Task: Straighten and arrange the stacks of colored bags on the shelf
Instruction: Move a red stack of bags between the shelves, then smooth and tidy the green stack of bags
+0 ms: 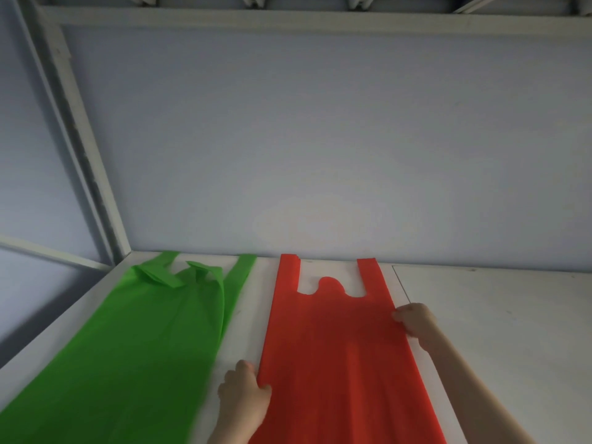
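Red bags (336,347) lie between both hands, left (245,394) and right (415,322) gripping their edges.

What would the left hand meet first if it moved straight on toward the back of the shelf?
Probably nothing before the back wall: the left hand grips the red stack's left edge, and the bare shelf strip between red and green stacks looks free.
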Demonstrator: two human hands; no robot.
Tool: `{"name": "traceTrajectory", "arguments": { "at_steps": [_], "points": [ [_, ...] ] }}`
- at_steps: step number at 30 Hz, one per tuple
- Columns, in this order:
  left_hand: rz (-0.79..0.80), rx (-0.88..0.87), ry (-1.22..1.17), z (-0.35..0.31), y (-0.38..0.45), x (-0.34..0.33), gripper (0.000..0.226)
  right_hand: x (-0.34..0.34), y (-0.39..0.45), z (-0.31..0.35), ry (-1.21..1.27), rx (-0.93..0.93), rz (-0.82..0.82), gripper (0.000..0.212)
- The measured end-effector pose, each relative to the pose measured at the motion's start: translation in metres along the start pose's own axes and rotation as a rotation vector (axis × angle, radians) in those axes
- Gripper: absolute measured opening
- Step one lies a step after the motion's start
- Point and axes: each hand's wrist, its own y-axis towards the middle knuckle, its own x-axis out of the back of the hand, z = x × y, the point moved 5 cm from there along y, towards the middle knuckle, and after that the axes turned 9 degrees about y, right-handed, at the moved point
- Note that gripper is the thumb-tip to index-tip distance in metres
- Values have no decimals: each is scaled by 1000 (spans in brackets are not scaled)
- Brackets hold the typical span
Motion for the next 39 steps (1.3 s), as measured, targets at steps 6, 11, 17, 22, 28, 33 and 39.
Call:
{"name": "traceTrajectory", "arguments": {
  "at_steps": [6, 11, 17, 22, 28, 33, 39],
  "points": [
    [53, 34, -7, 3, 1, -8, 40, 1, -6, -6, -58, -146, -58, 13],
    [24, 21, -31, 2, 0, -6, 39, 4, -10, -10, -50, -39, -66, 13],
    [-161, -126, 52, 12, -19, 27, 34, 18, -49, -5, 33, 167, -167, 31],
    [-268, -137, 211, 52, -36, 75, 36, -3, -108, 18, -14, 367, -95, 24],
    [-293, -57, 386, 121, -49, 116, 38, -83, -161, 56, -40, 470, 136, 25],
    [-235, 14, 447, 159, -37, 126, 42, -158, -173, 72, -89, 391, 276, 31],
    [-221, 21, 466, 182, -4, 143, 52, -238, -153, 121, -76, 334, 386, 33]
  ]
}}
